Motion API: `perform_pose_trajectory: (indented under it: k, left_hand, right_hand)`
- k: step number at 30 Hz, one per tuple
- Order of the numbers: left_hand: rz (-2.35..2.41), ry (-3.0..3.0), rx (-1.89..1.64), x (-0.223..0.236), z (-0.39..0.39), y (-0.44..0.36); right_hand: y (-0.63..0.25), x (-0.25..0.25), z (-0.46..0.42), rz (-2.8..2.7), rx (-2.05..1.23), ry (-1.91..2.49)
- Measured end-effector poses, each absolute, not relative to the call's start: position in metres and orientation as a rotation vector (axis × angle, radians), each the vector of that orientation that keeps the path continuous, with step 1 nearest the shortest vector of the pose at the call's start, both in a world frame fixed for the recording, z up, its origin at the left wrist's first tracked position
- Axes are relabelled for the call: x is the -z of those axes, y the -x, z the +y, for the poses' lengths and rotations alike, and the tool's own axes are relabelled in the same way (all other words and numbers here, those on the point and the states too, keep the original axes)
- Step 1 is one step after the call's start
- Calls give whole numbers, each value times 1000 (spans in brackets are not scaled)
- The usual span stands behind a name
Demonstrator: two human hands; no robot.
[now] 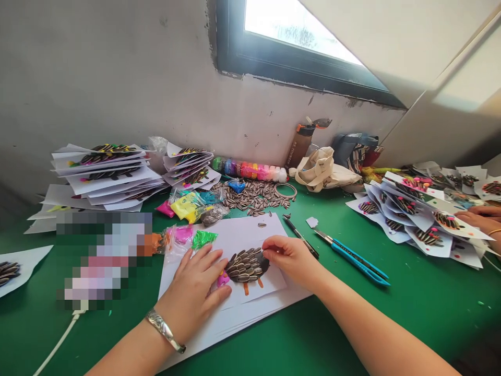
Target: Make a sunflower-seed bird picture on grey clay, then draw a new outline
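Observation:
A sheet of white paper (pixel 274 292) bears a figure with a dark body (pixel 266 263) covered in rows of sunflower seeds (pixel 245 265). The figure has a pink front (pixel 223 278) and two orange-brown legs (pixel 246 289). My left hand (pixel 201 282), fingers spread, lies flat on the paper by the pink end. At the opposite end, where some dark surface shows bare, my right hand (pixel 285 258) pinches thumb and forefinger together against the body's edge. Whatever sits between those fingertips is hidden. One loose seed (pixel 262 225) lies on the larger sheet above.
Beyond the paper lie a seed pile (pixel 258 196) and bags of coloured clay (pixel 188 206). A black pen (pixel 300 236) and blue cutter (pixel 356 261) are at right. Finished sheets stack left (pixel 113 172) and right (pixel 415 214). Another person's hand (pixel 479 219) shows far right.

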State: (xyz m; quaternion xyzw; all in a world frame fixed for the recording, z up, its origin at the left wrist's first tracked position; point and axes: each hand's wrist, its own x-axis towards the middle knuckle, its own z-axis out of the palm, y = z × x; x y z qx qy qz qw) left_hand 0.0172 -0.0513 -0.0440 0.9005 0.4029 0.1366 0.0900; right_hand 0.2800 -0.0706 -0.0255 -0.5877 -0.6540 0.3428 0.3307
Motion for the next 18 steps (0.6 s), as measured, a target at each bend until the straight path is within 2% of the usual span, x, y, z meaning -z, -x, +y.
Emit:
perform_pose_trajectory:
  k: [9, 18]
  left_hand:
    - [1206, -2690, -392, 45, -52, -17]
    - [1207, -2679, -419, 47, -52, -17]
  right_hand:
    - [-274, 38, -64, -1871, -556, 1523]
    - [-271, 40, -65, -1991, -429, 1492]
